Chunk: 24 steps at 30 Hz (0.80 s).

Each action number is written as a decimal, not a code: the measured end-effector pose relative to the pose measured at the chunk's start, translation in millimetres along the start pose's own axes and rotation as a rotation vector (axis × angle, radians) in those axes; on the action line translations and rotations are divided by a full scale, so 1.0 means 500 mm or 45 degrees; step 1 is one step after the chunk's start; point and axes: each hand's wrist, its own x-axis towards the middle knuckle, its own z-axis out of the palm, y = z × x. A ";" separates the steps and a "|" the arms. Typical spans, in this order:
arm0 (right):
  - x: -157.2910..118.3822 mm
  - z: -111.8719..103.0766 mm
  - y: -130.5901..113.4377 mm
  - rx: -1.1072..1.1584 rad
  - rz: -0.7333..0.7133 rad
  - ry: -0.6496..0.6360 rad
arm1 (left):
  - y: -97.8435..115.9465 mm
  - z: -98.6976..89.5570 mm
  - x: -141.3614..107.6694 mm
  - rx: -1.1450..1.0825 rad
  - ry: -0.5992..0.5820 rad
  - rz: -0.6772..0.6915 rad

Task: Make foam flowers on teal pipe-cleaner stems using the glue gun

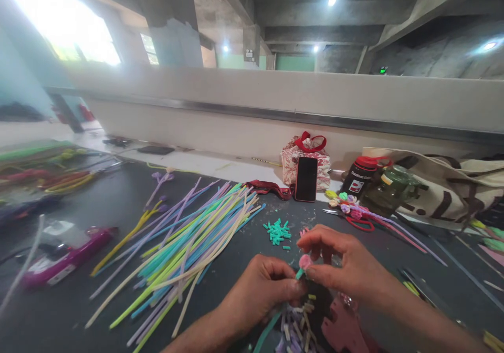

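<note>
My left hand (265,284) is closed in a pinch around a teal pipe cleaner (270,329), whose tail hangs down toward me. At its upper end sits a small pink fuzzy ball (304,261). My right hand (340,256) curves over that ball from the right, thumb at its edge and index finger raised apart from the thumb. Beneath the hands lies a pile of short purple and cream pipe cleaner pieces (297,329). Short teal pieces (277,232) form a heap just beyond, with a few pink bits partly hidden by my right fingers.
Long pastel pipe cleaners (197,242) spread across the left-middle of the dark table. A magenta tool (71,256) lies far left. At the back stand a phone (306,178), a patterned bag (289,158), a black bottle (356,177) and a green jug (388,190). Finished pipe cleaner flowers (350,206) lie near red-handled scissors (364,224).
</note>
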 end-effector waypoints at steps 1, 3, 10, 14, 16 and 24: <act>0.000 0.000 0.002 0.022 -0.010 -0.004 | 0.001 0.001 0.000 -0.011 0.006 -0.019; -0.001 -0.002 0.007 0.122 -0.006 -0.006 | 0.005 0.003 -0.001 -0.048 0.018 -0.052; -0.010 -0.009 0.036 0.482 0.236 0.022 | 0.002 -0.005 0.001 -0.245 -0.059 0.005; -0.011 0.014 0.042 0.483 0.205 -0.099 | -0.009 -0.012 0.008 -0.446 -0.161 -0.021; -0.011 0.030 0.045 0.465 0.212 -0.109 | -0.009 -0.015 0.010 -0.516 -0.195 -0.075; -0.011 0.048 0.082 0.537 0.266 -0.110 | 0.007 -0.025 0.006 -0.297 -0.030 -0.095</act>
